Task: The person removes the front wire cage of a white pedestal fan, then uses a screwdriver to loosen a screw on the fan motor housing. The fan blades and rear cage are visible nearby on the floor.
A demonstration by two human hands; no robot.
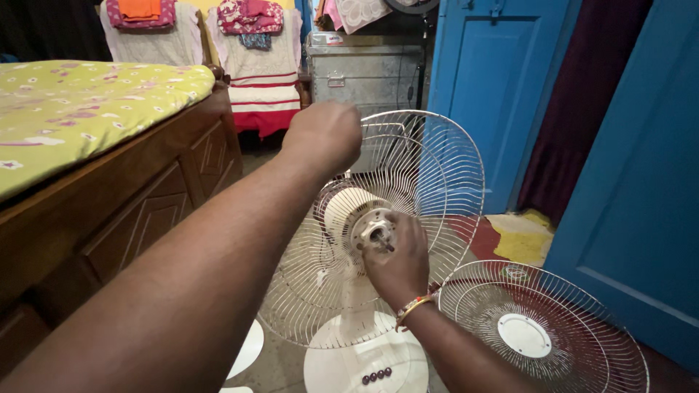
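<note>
Wooden bed fills the left, beside the standing fan. The left hand is fisted on the top rim of the rear guard; what the fingers hold is hidden. The right hand pinches the hub, whose shaft points toward the camera. The front guard lies right, partly cut off.

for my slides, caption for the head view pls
Left hand grips the fan guard top; right hand at the motor hub.
</note>
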